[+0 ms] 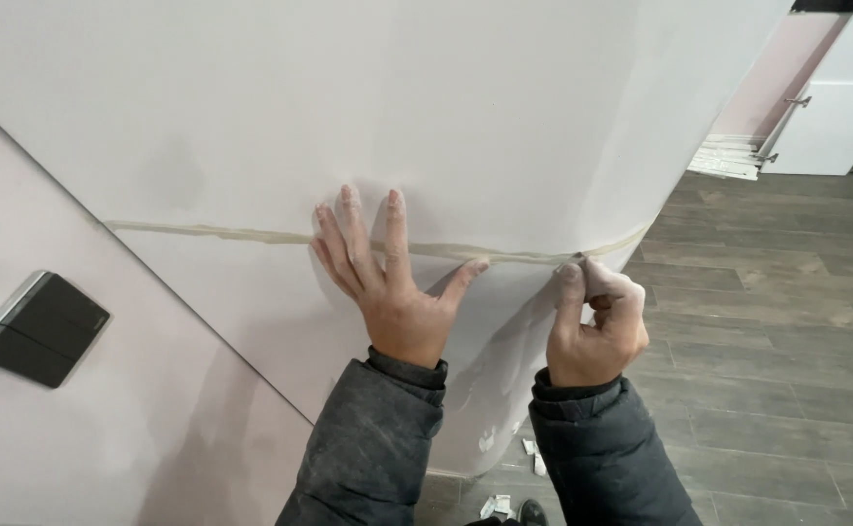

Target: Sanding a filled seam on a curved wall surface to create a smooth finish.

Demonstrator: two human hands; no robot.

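1. Dark grey padded jacket sleeves (373, 443) fill the bottom of the view, closest to the camera, both reaching up toward the wall.
2. Beyond them stands the broad white plastered wall (426, 107), smooth and matt, its corner running down on the right. A pale pink adjoining wall face (105, 438) lies to the lower left.
3. Right of the corner stretches a grey-brown wood plank floor (787, 321), with white cabinet doors (835, 117) and a stack of white strips (728, 156) far back.
4. Set in the pink face is a black rectangular wall switch plate (42, 328) with a silver edge.
5. Across the white wall runs a thin beige strip of joint tape (251, 235), from the left to the corner on the right.
6. The left hand (388, 282) lies flat and spread wide, fingers over the tape, holding nothing.
7. The right hand (597, 321) is curled, thumb and forefinger pinching the tape near the corner.
8. Small white scraps (500, 504) lie on the floor by a dark shoe tip (532, 511).
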